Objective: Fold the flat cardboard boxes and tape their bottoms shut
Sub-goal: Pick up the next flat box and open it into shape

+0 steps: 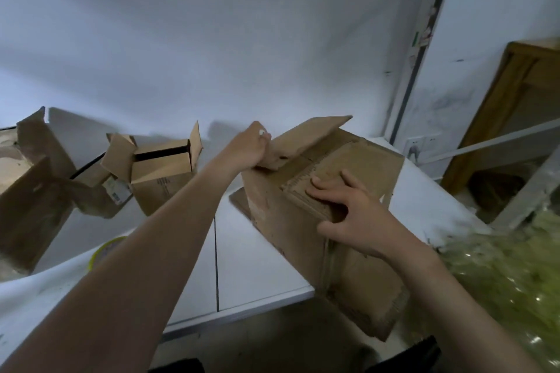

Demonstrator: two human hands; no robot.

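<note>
As far as the box in hand (288,236) goes: it is opened out of the flat and stands on the white table (257,266) with its flaps uppermost. 1 inner flap is down, 1 outer flap is up, and no fresh tape crosses the top seam. By the look of it, closing and taping are both left.
Right hand (354,218): nearest the camera, with fingers straight and spread, it presses flat on the folded inner flap (348,160). It grasps nothing, and the thumb lies at the flap's near edge.
Box position: it sits at the table's near right corner with its near end overhanging the edge, directly under the right palm and touching it.
Yellowish roll (106,248): probably the tape, it lies on the table to the left, partly hidden by the left forearm. It is well apart from both hands and untouched.
Left hand (250,147): at the box's far left edge, its fingers are curled round the outer flap (303,136), gripping it low near the fold. The flap tilts up and away from the top.
Other boxes: 2 more stand near the wall at left, a smaller carton (163,175) and a larger carton (27,197), both with flaps splayed open. Whether their bottoms are taped cannot be seen.
</note>
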